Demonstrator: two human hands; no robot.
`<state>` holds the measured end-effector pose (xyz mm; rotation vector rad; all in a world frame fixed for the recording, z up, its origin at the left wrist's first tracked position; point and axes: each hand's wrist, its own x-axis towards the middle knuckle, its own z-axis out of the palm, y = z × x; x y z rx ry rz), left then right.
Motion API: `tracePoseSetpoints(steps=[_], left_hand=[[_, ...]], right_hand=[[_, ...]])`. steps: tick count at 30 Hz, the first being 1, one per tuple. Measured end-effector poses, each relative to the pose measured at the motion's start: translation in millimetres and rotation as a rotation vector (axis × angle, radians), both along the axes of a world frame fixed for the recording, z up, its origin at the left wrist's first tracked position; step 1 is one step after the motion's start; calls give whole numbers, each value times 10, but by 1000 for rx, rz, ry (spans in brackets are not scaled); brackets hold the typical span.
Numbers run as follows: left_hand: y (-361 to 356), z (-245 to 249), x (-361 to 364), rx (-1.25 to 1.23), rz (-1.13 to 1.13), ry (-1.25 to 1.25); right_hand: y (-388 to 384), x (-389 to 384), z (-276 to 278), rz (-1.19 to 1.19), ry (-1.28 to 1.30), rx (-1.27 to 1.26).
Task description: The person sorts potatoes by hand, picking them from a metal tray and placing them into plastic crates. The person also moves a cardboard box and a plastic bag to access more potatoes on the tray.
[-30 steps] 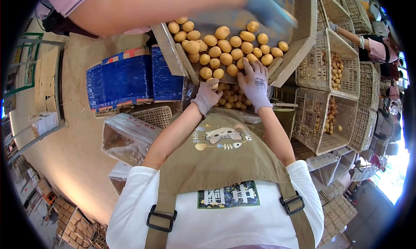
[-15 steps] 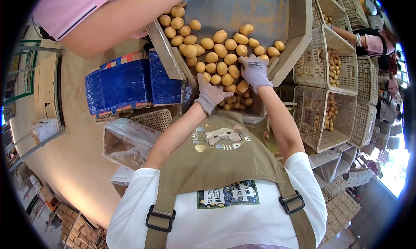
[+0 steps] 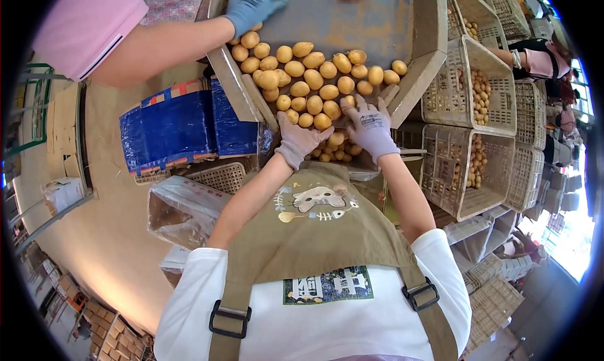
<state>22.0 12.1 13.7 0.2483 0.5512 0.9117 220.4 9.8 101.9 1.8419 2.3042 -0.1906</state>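
Observation:
Many yellow potatoes (image 3: 313, 79) lie on a metal sorting chute (image 3: 340, 24) that narrows toward me. My left hand (image 3: 299, 138), in a pale glove, is at the left of the chute's mouth, thumb apart from the fingers and touching the nearest potatoes. On the right side of the mouth, my right hand (image 3: 370, 126), gloved alike, rests palm down with fingers spread against potatoes. Neither hand is closed round a potato. Below the mouth, more potatoes (image 3: 336, 152) sit in a container against my apron, partly hidden by my hands.
A co-worker's blue-gloved hand (image 3: 257, 5) reaches over the chute's upper left. Plastic crates (image 3: 469, 166) holding potatoes stand at the right, with another person beyond. Blue-wrapped boxes (image 3: 170, 131) and a plastic-lined box (image 3: 185, 213) stand at the left.
My right hand has come down toward the chute's mouth; my left has shifted slightly left. Potatoes have shifted, and two more show higher up. The co-worker's blue glove has come further into view.

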Motion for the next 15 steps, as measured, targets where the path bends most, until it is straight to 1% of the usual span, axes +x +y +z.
tracePoseSetpoints(steps=[1,2,3,4,5,6,7,9,11,12,13,15], left_hand=[[5,25,-18,-27,12,-123],[9,50,-23,54,-9,-30],[6,60,-25,13,-15,-50],[2,67,-27,-29,-20,-69],[13,68,-26,-190,-7,-202],[-5,74,-19,-320,10,-265],[-19,86,-12,-453,37,-325],[-5,91,61,-648,94,-307],[8,33,46,-537,71,-372],[3,13,46,-539,76,-416],[-13,-11,50,-542,83,-462],[-36,-42,68,-546,108,-472]], right_hand=[[50,-19,30,-61,-16,-74],[139,38,-22,-103,108,-88],[257,122,-101,-147,232,-102],[372,145,-155,-189,246,90],[522,179,-197,-160,307,347],[713,138,-156,-221,363,406],[903,135,-189,-353,363,232],[1176,36,-110,-428,92,-158],[1205,12,-102,-419,88,-191],[1200,11,-94,-411,79,-210],[1153,22,-81,-416,139,-172],[1005,76,-44,-428,262,-94]])
